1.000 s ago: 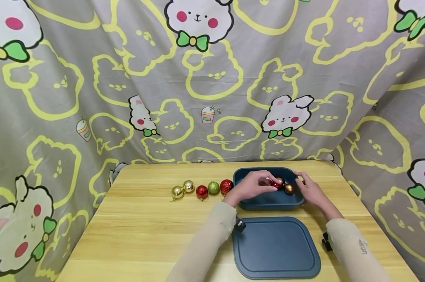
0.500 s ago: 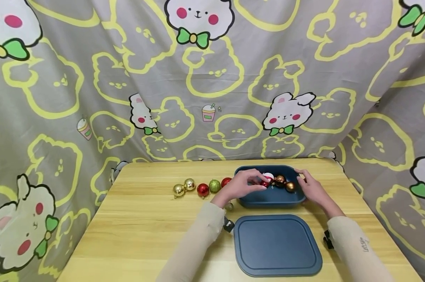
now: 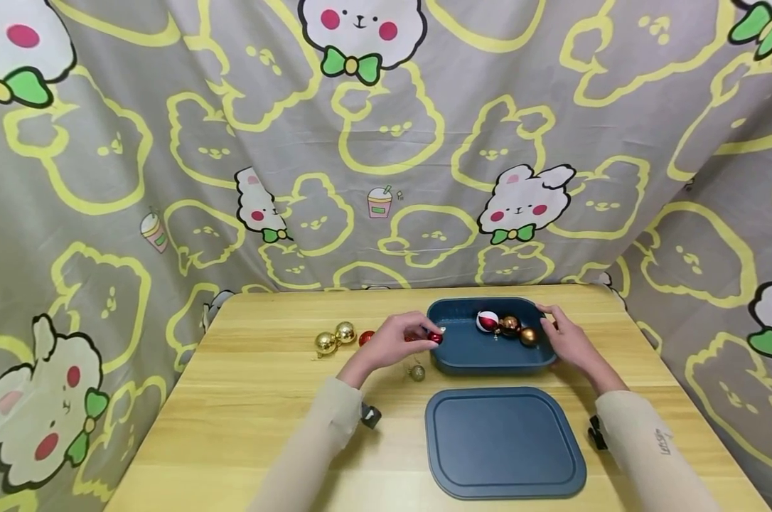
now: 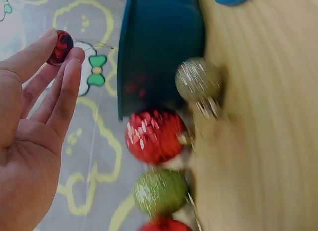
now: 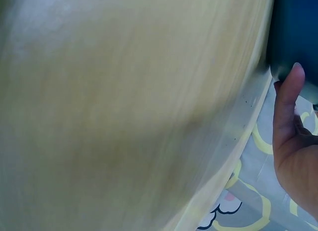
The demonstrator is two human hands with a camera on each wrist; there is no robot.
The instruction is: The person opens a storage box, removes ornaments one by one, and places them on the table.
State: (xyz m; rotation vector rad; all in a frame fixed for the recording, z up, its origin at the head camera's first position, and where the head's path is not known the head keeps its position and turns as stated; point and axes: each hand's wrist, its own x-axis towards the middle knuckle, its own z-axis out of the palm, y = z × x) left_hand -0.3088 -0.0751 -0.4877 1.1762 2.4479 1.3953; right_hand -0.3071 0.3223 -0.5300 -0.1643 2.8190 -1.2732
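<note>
My left hand (image 3: 392, 341) pinches a small shiny red bauble (image 3: 435, 338) at the left end of the dark blue box (image 3: 491, 367). In the left wrist view the bauble (image 4: 60, 47) sits between thumb and fingertips, raised off the table. My right hand (image 3: 570, 347) holds the box's right end, its thumb along the outer wall in the right wrist view. Inside the box, toward the right, lie a white-and-red bauble (image 3: 487, 321), a copper bauble (image 3: 510, 326) and a bronze bauble (image 3: 529, 336).
A blue lid (image 3: 506, 442) lies flat in front of the box. Left of it is a small pale glittery bauble (image 3: 417, 372). Two gold baubles (image 3: 325, 343) lie farther left. A large red bauble (image 4: 155, 136) and green bauble (image 4: 161, 191) line up beside the box.
My left hand has moved left from over the box to its left rim, carrying the red bauble. The white-and-red bauble has come into view. My right hand stays at the box.
</note>
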